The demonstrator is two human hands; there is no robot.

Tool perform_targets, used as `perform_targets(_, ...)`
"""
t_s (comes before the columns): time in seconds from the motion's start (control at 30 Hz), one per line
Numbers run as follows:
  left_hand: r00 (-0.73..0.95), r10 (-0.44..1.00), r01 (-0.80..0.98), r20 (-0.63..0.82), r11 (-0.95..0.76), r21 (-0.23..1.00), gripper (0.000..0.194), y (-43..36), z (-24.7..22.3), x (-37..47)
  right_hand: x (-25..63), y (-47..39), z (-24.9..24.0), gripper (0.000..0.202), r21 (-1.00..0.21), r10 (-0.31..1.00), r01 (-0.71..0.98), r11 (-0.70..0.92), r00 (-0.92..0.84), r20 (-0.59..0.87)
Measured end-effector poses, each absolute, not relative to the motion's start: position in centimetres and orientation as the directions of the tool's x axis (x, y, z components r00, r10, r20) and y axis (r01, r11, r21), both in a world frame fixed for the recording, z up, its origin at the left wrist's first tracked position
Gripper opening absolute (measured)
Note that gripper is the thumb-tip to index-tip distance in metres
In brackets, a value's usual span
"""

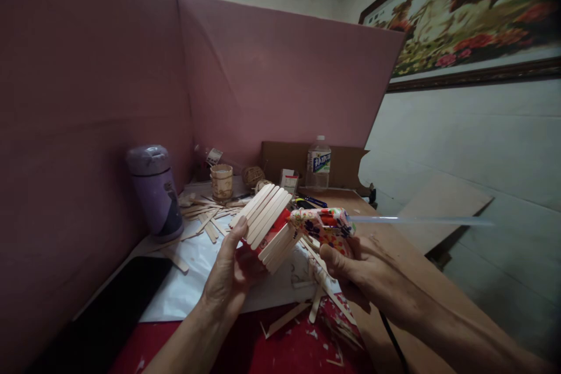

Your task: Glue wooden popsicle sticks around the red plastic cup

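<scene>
My left hand is closed around a red object with flat wooden craft sticks set side by side on it. One panel of sticks faces up under my thumb, and a second, lower row of sticks lies to its right. In my right hand is a flower-patterned hot glue gun, gripped by its handle. Its orange nozzle points left, close to the sticks; whether it touches them I cannot tell. A long clear glue stick juts from the gun's rear.
Loose craft sticks lie scattered on white paper and red cloth. A purple tumbler stands left, behind a black flat object. At the back are a small wooden-stick cup, a plastic bottle and cardboard.
</scene>
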State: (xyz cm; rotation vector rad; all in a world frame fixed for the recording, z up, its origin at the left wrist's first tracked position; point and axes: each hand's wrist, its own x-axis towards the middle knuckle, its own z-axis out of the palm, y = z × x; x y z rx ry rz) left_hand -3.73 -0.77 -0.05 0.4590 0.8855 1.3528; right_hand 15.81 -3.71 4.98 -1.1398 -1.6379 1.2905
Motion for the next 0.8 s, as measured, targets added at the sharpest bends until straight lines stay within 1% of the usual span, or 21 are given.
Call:
perform_targets(0.1,-0.031,0.958,-0.638,-0.284,0.199,0.744,0.061,-0.77,-0.16,-3.78,15.92,-3.61,4.89,0.052,-0.973,0.949,0.214,0.085,-0.315,0.014)
perform_targets(0.2,-0.033,0.956,-0.635,-0.29,0.204,0.745,0.054,-0.77,-0.22,-3.75,16.19,-3.45,4.53,0.051,-0.967,0.957,0.244,0.073,-0.289,-0.001)
perform_targets(0.33,-0.024,0.958,-0.635,-0.286,0.207,0.744,0.048,-0.75,-0.11,-3.68,16.33,-3.47,4.53,0.052,-0.954,0.96,0.297,0.029,-0.273,-0.056)
perform_targets(0.53,-0.032,0.956,-0.646,-0.292,0.204,0.736,0.055,-0.81,-0.05,-3.72,16.03,-3.69,5.32,0.052,-0.968,0.961,0.249,0.034,-0.275,-0.037)
perform_targets(0.67,-0.02,0.958,-0.655,-0.287,0.204,0.727,0.053,-0.73,-0.15,-3.75,16.07,-3.52,5.01,0.054,-0.975,0.961,0.219,0.031,-0.275,-0.031)
perform_targets(0.8,-0.021,0.954,-0.657,-0.298,0.212,0.724,0.053,-0.72,-0.14,-3.73,16.11,-3.41,4.85,0.056,-0.973,0.963,0.229,0.021,-0.265,-0.041)
